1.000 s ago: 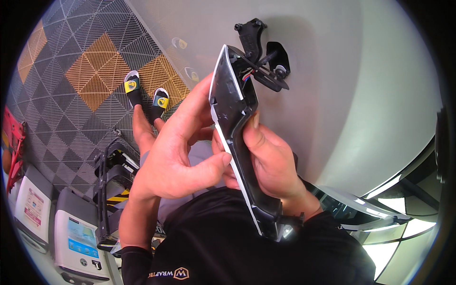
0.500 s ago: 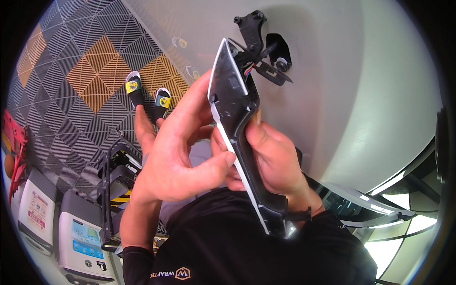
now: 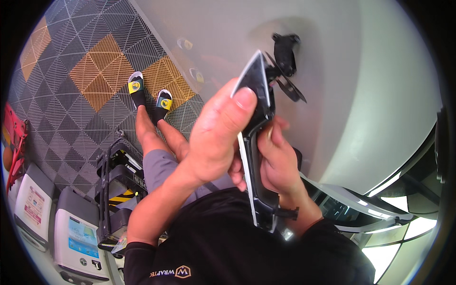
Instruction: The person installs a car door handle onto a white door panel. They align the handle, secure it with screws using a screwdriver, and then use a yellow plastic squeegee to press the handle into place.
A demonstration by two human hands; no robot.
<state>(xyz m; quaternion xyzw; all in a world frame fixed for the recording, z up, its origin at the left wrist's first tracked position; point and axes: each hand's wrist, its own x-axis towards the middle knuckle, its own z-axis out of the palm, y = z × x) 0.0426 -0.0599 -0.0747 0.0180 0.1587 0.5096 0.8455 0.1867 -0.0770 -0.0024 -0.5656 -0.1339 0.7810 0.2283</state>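
A long car door handle [image 3: 259, 175], black and hollow on the side facing me with a light edge, is held at a slant before my body. My left hand [image 3: 211, 128] grips its wide upper end, the thumb lying over the black inner face. Behind and to the right of the middle, my right hand [image 3: 278, 159] is closed on the handle, some fingertips showing past its left edge. At the upper end, a black bracket [image 3: 285, 54] and a thin black plate [image 3: 292, 90] stand out near the grey car panel [image 3: 351, 85]. How they join the handle is partly hidden.
The curved car panel fills the right side, with glass below it. On the left are a black tool caddy [image 3: 121, 178], two white-and-grey machines [image 3: 78, 237], a red stand [image 3: 16, 147] and patterned floor tiles [image 3: 99, 71]. My slippered feet [image 3: 136, 85] stand on the tiles.
The handle's upper end has moved right and slightly down. My left hand has slid up it, its thumb now across the wide end. The black bracket has shifted right and turned.
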